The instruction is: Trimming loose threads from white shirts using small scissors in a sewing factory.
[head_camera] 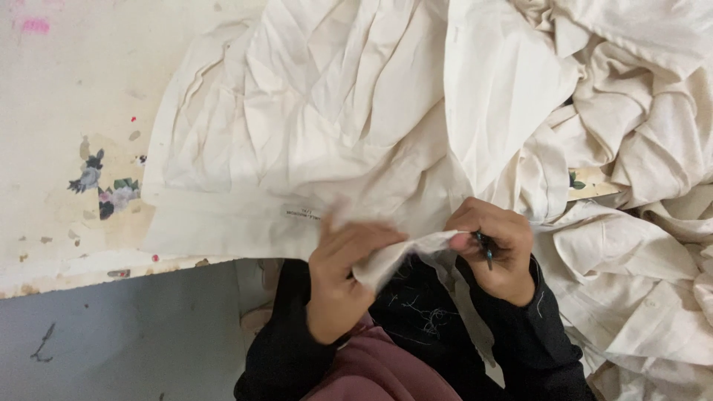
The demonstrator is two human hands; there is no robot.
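The left hand [343, 278] was raised from the lap, wrist bent upward, palm turned toward the body, its fingers [364, 239] clamped together on a fold of the cream cloth [334, 126]. The pinched edge [416, 249] was stretched between both hands, just off the front of the desk [67, 111]. The right hand [496, 249] was curled into a loose fist opposite, knuckles up, fingers closed around a small dark tool [486, 249] with a bluish tip, which was held against the same edge of cloth. What kind of tool it was could not be told. Both forearms were covered by black sleeves [535, 334], with loose threads seen clinging to the dark fabric between them.

The cloth was spread wide across the desk, its lower hem lying along the desk's front edge, where a small label [301, 213] was seen sewn in. To the right, more cream cloth was heaped in a crumpled pile [639, 148], spilling past the desk edge and crowding close beside the right wrist. On the left, a bare stretch of the worn, paint-flecked desk was left open, with a faded flower print [104, 189] marked on it. Below the desk edge on that side, a grey floor [111, 341] was seen, well apart from the hands.
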